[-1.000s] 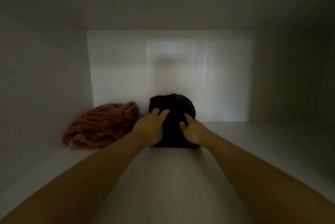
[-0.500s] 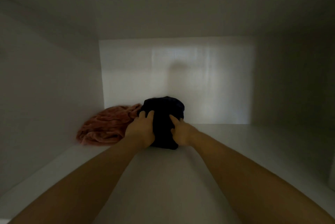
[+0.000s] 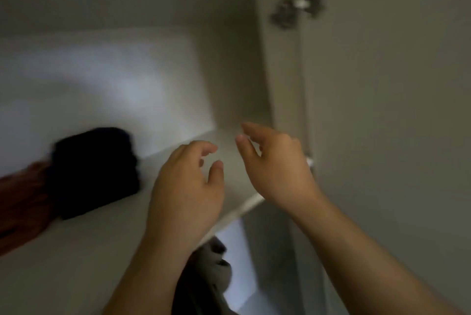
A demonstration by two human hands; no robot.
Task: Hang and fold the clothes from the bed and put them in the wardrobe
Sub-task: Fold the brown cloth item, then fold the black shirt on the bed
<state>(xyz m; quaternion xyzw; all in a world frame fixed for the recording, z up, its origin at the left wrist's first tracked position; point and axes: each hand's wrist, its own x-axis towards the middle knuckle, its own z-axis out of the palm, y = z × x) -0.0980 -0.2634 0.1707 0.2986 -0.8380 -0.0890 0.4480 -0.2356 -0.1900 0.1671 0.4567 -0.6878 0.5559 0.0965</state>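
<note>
A folded dark navy garment point(image 3: 94, 172) lies on the white wardrobe shelf point(image 3: 89, 258), left of centre. A rust-coloured fluffy garment point(image 3: 20, 202) sits beside it at the left edge, touching it. My left hand point(image 3: 186, 187) hovers over the shelf's front edge, right of the dark garment, fingers loosely curled and holding nothing. My right hand point(image 3: 275, 167) hangs in the air next to it, also loosely curled and empty. The whole view is blurred and tilted.
The wardrobe's right side wall point(image 3: 257, 65) and an open door point(image 3: 382, 111) with a metal hinge point(image 3: 298, 6) stand to the right. Below the shelf edge, grey and dark clothes point(image 3: 209, 271) show in the compartment underneath.
Both hands have let go of the dark garment and pulled back to the right and out of the shelf. The view has swung right and tilted, showing the door.
</note>
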